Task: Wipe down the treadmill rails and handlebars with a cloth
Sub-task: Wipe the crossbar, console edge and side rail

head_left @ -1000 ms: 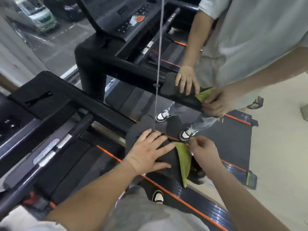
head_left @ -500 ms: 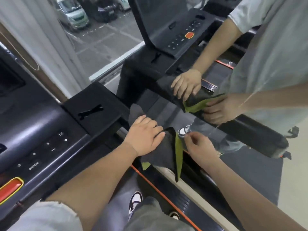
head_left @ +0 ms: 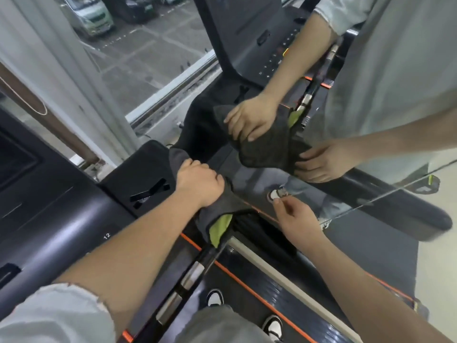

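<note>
A dark grey cloth [head_left: 215,208] with a lime-green underside is draped over the black treadmill handrail [head_left: 146,167], right beside a wall mirror. My left hand [head_left: 200,181] grips the cloth, fingers curled over it and the rail. To the right, my right hand [head_left: 294,216] hovers near the mirror and apart from the cloth, its fingers loosely curled and holding nothing. A slim handlebar [head_left: 188,276] with silver grip plates runs down from under the cloth.
The mirror [head_left: 385,100] doubles my arms, the cloth and the treadmill. The console [head_left: 49,219] lies at the left, the deck's orange-striped side rail [head_left: 249,283] and my shoes below. A window [head_left: 138,58] with a curtain overlooks parked cars.
My right hand has let go of the cloth's green edge and drawn away to the right. My left hand curled tighter on the cloth and slid along the rail toward the console.
</note>
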`<state>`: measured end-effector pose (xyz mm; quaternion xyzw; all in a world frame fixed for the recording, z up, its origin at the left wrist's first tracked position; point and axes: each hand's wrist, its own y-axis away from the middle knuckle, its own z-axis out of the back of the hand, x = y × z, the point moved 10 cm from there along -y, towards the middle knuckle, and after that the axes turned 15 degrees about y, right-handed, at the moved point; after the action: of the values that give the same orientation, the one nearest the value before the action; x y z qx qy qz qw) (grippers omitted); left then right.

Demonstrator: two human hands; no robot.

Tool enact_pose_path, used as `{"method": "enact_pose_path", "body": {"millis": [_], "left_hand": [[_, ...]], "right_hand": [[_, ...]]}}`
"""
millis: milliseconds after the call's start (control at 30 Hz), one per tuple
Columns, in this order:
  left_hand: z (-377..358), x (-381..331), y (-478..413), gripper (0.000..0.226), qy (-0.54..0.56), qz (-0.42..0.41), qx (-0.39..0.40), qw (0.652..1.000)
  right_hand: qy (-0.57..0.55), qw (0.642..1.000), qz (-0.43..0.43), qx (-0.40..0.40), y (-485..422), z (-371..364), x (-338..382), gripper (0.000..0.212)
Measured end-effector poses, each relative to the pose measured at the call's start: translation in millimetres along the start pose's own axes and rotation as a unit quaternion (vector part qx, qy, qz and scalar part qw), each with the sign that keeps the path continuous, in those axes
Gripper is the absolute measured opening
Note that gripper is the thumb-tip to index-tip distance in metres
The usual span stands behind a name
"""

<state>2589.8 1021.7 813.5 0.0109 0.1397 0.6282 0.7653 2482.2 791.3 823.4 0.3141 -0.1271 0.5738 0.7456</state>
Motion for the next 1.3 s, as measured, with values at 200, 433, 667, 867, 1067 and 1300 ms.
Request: {"method": "enact_pose_path", "body": {"millis": [200,433,667,867,1067,1300], "left_hand": [[-39,-100,91,0.081,0.02,-0.15,0.066,0.986],[-1,-10,42,0.064,0.036,0.016,-0.019,0.999],[-15,-62,72,0.05,0.075,-0.19,0.0,0.979],[-19,-44,93,0.06,0.084,-0.037,-0.036,0.995],[-24,-34,75,0.066,0.081,-0.136,0.006,0.987],[-65,-168,145,0.047,0.152,-0.325,0.011,0.933]], "right_hand": [[-0.05,0.996,-0.033,-0.061,17,17,-22,0.028],[0.003,0.999,-0.029,-0.018,29,10,-20,0.022],[0.182,0.983,-0.019,0.031,26,-4,-11,0.022],[0.055,0.998,-0.014,-0.032,37,6,4,0.016],[0.029,0.995,-0.04,-0.085,63,21,-26,0.024],[-0.025,0.99,-0.076,-0.114,96,58,-80,0.022]]}}
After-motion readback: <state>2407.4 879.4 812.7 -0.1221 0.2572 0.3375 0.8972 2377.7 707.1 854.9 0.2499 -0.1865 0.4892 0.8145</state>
